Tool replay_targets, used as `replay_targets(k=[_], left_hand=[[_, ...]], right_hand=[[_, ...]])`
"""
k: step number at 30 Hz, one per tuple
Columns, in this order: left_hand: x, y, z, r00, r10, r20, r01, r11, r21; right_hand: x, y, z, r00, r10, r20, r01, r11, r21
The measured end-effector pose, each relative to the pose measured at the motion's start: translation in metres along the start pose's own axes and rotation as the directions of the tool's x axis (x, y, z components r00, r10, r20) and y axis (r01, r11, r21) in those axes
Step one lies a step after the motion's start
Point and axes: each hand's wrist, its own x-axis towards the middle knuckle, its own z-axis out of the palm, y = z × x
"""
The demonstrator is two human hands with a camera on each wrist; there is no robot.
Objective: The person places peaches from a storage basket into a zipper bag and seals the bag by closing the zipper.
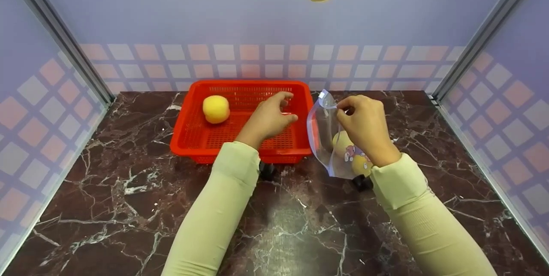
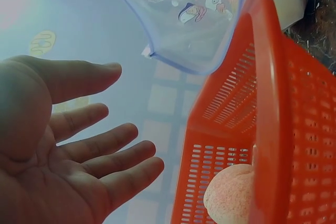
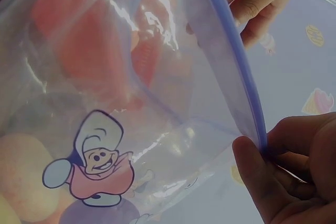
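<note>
My right hand (image 1: 362, 124) pinches the blue zip rim of a clear printed bag (image 1: 328, 139), holding it upright just right of a red basket (image 1: 197, 139). In the right wrist view the bag (image 3: 105, 108) fills the frame, its rim caught between my right fingertips (image 3: 252, 150), and a yellow fruit (image 3: 21, 177) lies inside it. My left hand (image 1: 270, 115) hovers over the basket's right half with relaxed fingers (image 2: 105, 145) and holds nothing. One yellow-orange fruit (image 1: 215, 109) lies in the basket's far left corner, and shows as the fruit (image 2: 231, 192) in the left wrist view.
The basket and bag stand on a dark marbled tabletop (image 1: 128, 199). Lilac checkered walls (image 1: 274, 23) close in the back and both sides, with metal posts (image 1: 64, 40) at the corners.
</note>
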Motion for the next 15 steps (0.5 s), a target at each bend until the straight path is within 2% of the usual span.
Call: replay_targets(k=[12,15], left_hand=[[0.008,-0.005,-0.011,0.999,-0.025,-0.026,0.026,0.999,0.027],[0.01,-0.006,-0.014,0.999,-0.036,-0.015,0.036,0.999,-0.003]], right_hand=[[0.0,0.001,-0.001,1.0,0.002,0.003,-0.002,1.0,0.004],[0.0,0.002,-0.001,1.0,0.0,0.004,0.0,1.0,0.004]])
